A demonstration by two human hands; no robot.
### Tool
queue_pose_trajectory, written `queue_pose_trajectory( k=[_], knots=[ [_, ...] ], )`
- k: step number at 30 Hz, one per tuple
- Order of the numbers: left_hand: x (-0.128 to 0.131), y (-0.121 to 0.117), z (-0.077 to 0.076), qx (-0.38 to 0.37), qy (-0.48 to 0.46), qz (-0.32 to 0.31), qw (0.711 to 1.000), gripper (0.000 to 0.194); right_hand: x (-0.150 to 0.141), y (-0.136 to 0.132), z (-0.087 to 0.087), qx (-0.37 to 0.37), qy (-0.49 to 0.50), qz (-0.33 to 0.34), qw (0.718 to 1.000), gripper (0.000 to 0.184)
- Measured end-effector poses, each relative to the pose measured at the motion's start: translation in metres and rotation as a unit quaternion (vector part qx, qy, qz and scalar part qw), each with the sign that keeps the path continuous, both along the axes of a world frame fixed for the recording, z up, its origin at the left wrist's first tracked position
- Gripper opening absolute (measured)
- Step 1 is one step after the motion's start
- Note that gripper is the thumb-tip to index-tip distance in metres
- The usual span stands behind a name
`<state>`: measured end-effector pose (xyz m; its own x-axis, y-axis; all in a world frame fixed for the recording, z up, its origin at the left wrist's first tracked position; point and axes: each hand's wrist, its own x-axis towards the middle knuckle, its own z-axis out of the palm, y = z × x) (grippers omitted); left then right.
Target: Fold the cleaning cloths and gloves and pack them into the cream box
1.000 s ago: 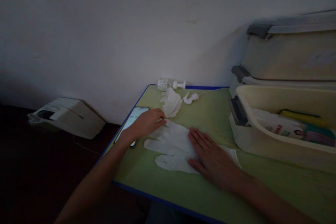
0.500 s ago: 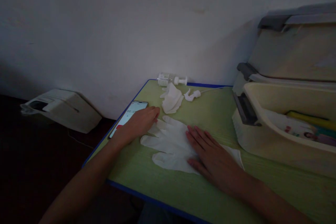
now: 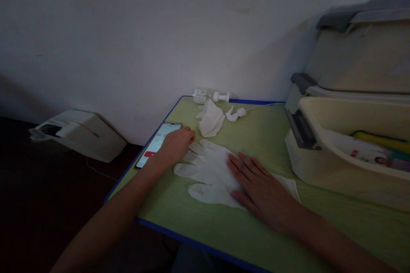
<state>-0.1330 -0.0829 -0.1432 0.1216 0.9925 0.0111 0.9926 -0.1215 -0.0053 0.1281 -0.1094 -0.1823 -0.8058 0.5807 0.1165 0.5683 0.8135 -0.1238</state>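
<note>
A white glove (image 3: 209,168) lies flat on the green table (image 3: 256,136). My right hand (image 3: 259,187) rests flat on its cuff end, fingers stretched out. My left hand (image 3: 174,147) lies at the glove's fingertips with its fingers curled down, right beside a lit phone (image 3: 156,143) at the table's left edge. What the left fingers hold, if anything, is hidden. A second crumpled white glove (image 3: 209,119) sits farther back.
A small pump bottle (image 3: 208,95) lies at the table's far edge beside a white scrap (image 3: 235,114). An open cream case (image 3: 349,145) with packets inside takes up the right side. A white device (image 3: 78,134) sits on the dark floor to the left.
My left hand has drawn back a little from the glove's fingers toward the phone. The phone's screen now shows a red patch. My right hand has stayed put.
</note>
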Motion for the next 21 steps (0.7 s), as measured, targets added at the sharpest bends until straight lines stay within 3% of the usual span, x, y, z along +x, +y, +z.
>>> queue_pose_trajectory(
  k=[5, 11, 21],
  knots=[
    [0.007, 0.005, -0.005, 0.014, -0.035, -0.016, 0.999, 0.029, -0.002, 0.000, 0.002, -0.002, -0.017, -0.001, 1.000, 0.060],
    [0.013, 0.014, -0.010, 0.007, -0.091, -0.004, 0.996, 0.016, -0.002, -0.001, 0.000, 0.005, -0.004, 0.000, 1.000, 0.059],
    [0.014, 0.016, -0.014, 0.016, -0.082, 0.032, 0.996, 0.010, -0.002, -0.001, 0.000, 0.003, -0.005, -0.002, 1.000, 0.058]
  ],
)
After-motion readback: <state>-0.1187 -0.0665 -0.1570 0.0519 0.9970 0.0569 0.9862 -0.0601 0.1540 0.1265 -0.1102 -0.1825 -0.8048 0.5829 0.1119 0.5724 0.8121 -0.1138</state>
